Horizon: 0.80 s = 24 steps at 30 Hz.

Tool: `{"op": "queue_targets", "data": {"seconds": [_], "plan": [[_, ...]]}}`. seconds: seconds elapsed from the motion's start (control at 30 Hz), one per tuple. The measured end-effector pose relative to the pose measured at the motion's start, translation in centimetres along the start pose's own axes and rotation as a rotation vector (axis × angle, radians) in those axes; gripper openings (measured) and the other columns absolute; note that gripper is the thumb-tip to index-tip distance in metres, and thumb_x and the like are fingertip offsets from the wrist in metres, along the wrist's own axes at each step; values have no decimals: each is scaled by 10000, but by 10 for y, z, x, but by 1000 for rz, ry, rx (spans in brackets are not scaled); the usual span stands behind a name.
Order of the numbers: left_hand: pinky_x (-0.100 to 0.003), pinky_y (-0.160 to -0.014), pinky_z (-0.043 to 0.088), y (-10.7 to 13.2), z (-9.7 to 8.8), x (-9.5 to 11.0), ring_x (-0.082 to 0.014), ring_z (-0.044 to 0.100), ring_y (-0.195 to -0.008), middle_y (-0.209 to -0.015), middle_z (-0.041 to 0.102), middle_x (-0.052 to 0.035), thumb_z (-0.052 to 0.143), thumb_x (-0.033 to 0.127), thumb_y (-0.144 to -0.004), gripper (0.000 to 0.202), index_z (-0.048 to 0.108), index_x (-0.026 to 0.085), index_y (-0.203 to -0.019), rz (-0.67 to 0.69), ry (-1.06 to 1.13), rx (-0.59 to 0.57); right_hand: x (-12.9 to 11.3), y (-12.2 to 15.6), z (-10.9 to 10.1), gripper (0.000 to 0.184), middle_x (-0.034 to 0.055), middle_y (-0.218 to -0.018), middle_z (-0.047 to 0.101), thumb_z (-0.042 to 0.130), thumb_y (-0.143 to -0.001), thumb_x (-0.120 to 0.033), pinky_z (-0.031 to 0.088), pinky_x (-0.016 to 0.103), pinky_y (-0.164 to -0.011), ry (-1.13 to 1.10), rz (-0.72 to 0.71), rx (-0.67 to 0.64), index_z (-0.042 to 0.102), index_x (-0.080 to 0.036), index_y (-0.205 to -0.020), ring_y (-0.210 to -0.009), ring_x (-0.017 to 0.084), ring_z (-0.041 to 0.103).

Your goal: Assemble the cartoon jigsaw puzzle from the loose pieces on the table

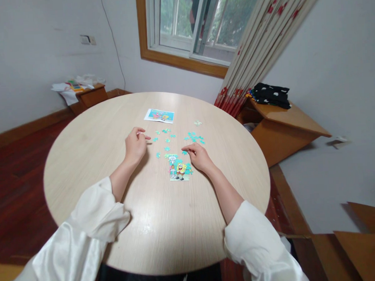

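- We have a joined jigsaw section [180, 170] near the middle of the table [154, 233]; its SpongeBob and Squidward figures look complete, its far side ragged.
- Unplaced: teal loose pieces [192, 134] scattered from there toward the far edge, plus one pale piece [198, 123] farther out. We judge a good share unfinished.
- Printed picture sheet [160, 115] lies nearer the far edge, apparently our reference.
- Our left hand [135, 147], toward the left edge, is half curled; we cannot tell whether it grips anything.
- Our right hand [200, 157] reaches a teal piece [184, 152] just beyond the section; grasp unclear.
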<state>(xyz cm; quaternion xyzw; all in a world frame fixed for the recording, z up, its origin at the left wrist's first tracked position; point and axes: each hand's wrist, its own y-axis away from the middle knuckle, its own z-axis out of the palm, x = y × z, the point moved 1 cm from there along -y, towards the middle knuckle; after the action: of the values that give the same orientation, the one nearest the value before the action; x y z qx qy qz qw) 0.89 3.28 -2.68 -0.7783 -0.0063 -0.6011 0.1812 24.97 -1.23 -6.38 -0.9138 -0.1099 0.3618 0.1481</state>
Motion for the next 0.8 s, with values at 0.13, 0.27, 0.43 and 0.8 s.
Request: {"op": "queue_targets", "data": {"seconds": [0.13, 0.27, 0.43, 0.8], "plan": [[-274, -679, 360, 3, 3, 3, -159, 609, -639, -574, 616, 39, 405, 58, -800, 183, 435, 225, -731, 5, -41, -65, -1, 0, 0, 316, 69, -907, 668, 465, -829, -45, 470, 348, -853, -4, -5, 10, 724, -200, -921, -891, 179, 599], [-289, -668, 351, 7, 7, 6, -165, 604, -544, -451, 577, 42, 389, 116, -831, 213, 382, 225, -648, 83, -63, -288, -2, 0, 0, 320, 87, -925, 670, 454, -822, -32, 462, 350, -855, 18, 6, 0, 721, -178, -923, -908, 190, 597], [-295, -627, 364, 7, 7, 3, -176, 587, -497, -397, 544, 43, 376, 144, -786, 183, 392, 230, -626, 144, -108, -352, -1, 0, 0, 312, 66, -909, 660, 462, -821, -33, 456, 335, -835, -5, -2, 9, 715, -195, -906, -882, 177, 588], [-311, -653, 406, 13, 9, 10, -196, 620, -556, -471, 588, 24, 371, 182, -769, 134, 387, 236, -647, 124, -118, -415, -20, 4, 0, 366, 12, -792, 469, 394, -735, 39, 439, 282, -759, -178, -180, 45, 671, -187, -661, -765, 129, 494]]}}
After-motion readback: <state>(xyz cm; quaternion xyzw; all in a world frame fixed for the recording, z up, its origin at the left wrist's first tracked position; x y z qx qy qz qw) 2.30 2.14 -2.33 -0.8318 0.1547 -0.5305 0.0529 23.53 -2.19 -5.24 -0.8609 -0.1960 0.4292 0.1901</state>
